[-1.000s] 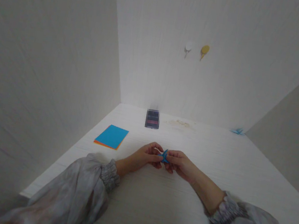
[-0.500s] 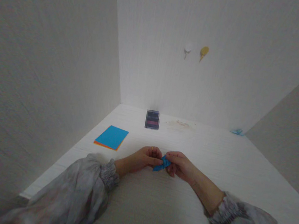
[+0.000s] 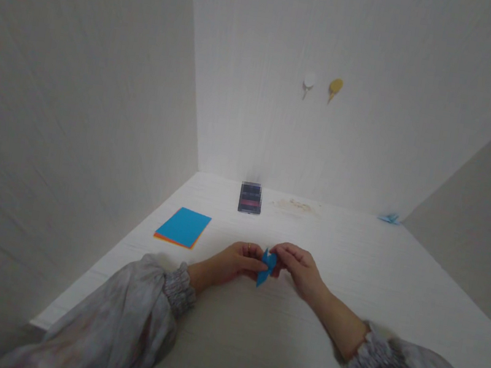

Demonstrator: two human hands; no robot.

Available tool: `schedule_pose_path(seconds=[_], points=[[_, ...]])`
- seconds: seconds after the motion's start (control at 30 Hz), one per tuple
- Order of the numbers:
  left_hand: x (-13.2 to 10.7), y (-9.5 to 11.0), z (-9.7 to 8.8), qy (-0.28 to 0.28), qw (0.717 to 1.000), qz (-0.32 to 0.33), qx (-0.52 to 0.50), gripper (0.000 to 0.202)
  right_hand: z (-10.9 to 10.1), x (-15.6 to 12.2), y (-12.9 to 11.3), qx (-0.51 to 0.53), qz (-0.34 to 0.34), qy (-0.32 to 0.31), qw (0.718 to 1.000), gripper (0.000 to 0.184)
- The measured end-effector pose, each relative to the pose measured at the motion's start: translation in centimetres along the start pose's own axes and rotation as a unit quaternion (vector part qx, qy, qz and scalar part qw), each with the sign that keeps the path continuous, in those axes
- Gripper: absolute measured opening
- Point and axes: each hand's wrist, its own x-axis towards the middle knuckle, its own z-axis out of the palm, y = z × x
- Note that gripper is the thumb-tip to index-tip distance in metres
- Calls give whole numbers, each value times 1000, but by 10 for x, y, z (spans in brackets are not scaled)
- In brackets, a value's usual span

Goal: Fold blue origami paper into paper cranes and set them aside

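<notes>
A small piece of folded blue paper (image 3: 265,269) is held up between my two hands, over the near middle of the white table. My left hand (image 3: 245,261) pinches its left side, thumb in front. On the other side, the fingertips of my right hand (image 3: 297,260) close on its upper right edge. The paper has a pointed end downward and another small point at the top. Some of its right part is hidden behind my right fingers.
To the left lies a stack of square paper (image 3: 183,227), blue on top with orange beneath. A dark, blurred-out flat object (image 3: 250,198) rests near the back wall. Light-blue folded paper (image 3: 390,218) sits in the far right corner. White (image 3: 309,82) and yellow hooks (image 3: 336,87) hang on the wall.
The folded blue paper has turned more upright, its lower point swinging from left to downward. My right hand has shifted slightly up and its fingers now grip nearer the top edge.
</notes>
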Motion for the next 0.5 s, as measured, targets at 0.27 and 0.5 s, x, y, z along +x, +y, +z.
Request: schedule_pose_path(seconds=[0.27,0.5], points=[[1,-1,-2,18,999,14,-34,26,-5,-8,0,-478,-313,7,821,31],[0,0,-1,23,1000,-18,-2,26,-5,-6,-2,-529,-357,18,769,22]])
